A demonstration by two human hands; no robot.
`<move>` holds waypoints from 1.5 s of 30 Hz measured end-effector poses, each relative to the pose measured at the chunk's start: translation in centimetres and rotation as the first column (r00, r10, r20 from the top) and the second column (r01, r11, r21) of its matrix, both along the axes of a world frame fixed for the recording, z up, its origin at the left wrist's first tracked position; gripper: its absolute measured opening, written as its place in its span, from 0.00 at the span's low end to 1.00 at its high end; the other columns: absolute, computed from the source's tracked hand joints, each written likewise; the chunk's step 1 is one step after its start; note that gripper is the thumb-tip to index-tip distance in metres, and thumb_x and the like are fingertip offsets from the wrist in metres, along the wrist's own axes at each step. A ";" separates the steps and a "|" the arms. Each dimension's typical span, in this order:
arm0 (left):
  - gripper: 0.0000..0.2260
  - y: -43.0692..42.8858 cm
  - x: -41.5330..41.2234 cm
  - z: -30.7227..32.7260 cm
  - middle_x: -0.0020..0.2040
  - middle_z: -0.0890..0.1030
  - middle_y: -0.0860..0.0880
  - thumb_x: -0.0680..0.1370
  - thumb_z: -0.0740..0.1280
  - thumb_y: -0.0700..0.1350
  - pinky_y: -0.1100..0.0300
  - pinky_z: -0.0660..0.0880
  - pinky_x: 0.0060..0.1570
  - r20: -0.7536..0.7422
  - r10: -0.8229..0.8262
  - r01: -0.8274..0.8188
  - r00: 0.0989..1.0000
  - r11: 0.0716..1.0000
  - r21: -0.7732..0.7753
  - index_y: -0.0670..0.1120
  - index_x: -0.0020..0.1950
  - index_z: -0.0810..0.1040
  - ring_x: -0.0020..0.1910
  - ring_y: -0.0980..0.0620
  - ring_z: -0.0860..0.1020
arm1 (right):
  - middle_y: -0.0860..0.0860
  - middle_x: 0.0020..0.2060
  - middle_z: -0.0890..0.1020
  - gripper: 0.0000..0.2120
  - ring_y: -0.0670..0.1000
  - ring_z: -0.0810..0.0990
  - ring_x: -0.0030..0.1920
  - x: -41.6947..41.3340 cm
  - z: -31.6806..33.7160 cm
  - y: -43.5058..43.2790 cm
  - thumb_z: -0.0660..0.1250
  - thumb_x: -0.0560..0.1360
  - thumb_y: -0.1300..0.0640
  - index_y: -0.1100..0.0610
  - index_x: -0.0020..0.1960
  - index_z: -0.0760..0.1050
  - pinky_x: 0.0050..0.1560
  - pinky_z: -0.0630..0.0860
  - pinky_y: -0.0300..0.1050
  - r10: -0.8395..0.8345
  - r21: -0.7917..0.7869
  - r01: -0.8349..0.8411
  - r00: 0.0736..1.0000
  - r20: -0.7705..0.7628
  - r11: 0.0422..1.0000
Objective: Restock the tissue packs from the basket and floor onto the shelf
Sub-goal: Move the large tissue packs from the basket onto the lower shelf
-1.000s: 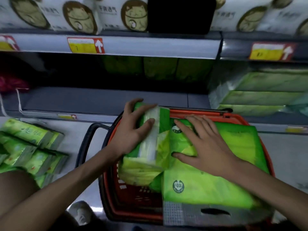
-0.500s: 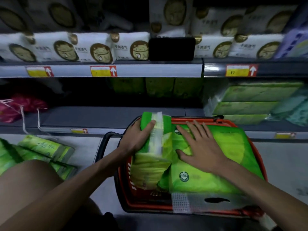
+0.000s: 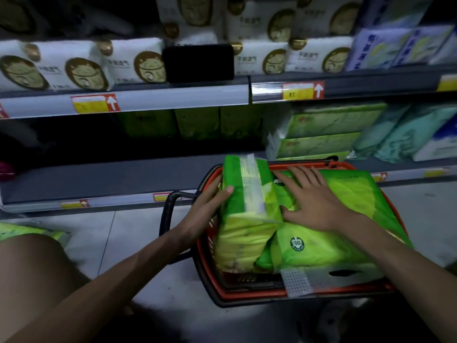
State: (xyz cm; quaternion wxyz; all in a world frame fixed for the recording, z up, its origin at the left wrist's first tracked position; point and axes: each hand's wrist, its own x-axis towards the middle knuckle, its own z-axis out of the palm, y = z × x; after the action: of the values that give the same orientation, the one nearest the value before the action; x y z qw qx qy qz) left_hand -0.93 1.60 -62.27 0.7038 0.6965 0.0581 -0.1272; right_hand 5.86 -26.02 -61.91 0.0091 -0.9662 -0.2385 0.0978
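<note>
Gripping upright pack (image 3: 248,191), left hand (image 3: 206,209) (right hand (image 3: 315,201) flat on second pack (image 3: 353,194), one basket (image 3: 247,297))

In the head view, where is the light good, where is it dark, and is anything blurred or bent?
Head view: the green tissue pack in the basket is brightly lit, the back of the lower shelf is in deep shadow; head view: the upper shelf rail bows from wide-angle distortion; head view: the blue packs at top right are blurred.

Bare arms, bare hands
The left hand (image 3: 205,209) and right hand (image 3: 314,201) are bare, forearms (image 3: 138,273) likewise; a bare knee (image 3: 32,263) shows lower left.
</note>
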 end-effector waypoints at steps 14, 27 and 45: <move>0.32 0.7 1.0 -4.3 0.80 0.71 0.52 0.84 0.52 0.67 0.42 0.70 0.73 0.454 -0.178 -0.082 0.873 0.864 0.496 0.51 0.84 0.63 0.78 0.52 0.69 | 0.53 0.78 0.66 0.72 0.58 0.64 0.76 6.1 2.7 -1.5 0.67 0.46 0.13 0.48 0.82 0.59 0.76 0.63 0.63 -0.113 -0.087 0.087 0.921 -0.372 0.992; 0.27 1.2 2.6 -4.4 0.78 0.73 0.56 0.86 0.54 0.61 0.48 0.71 0.73 0.499 -0.170 -0.061 0.850 0.909 0.413 0.51 0.82 0.66 0.77 0.53 0.72 | 0.49 0.74 0.72 0.58 0.52 0.72 0.70 7.1 3.5 -0.7 0.84 0.57 0.35 0.52 0.78 0.62 0.72 0.68 0.47 -0.095 0.097 0.170 0.846 -0.524 0.981; 0.29 1.2 2.6 -4.7 0.77 0.74 0.55 0.85 0.55 0.65 0.45 0.72 0.72 0.468 -0.129 -0.048 0.874 0.936 0.347 0.50 0.82 0.66 0.76 0.51 0.73 | 0.43 0.61 0.84 0.48 0.49 0.84 0.60 7.9 7.0 -1.1 0.85 0.52 0.32 0.48 0.67 0.78 0.68 0.78 0.52 0.001 0.035 0.031 0.730 -0.684 0.999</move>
State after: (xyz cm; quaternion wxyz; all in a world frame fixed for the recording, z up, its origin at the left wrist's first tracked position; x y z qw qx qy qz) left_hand 1.71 2.80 -67.01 0.5584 0.8204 -0.1129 0.0485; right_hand 13.74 -27.10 -54.91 0.1182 -0.8641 -0.2127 0.4406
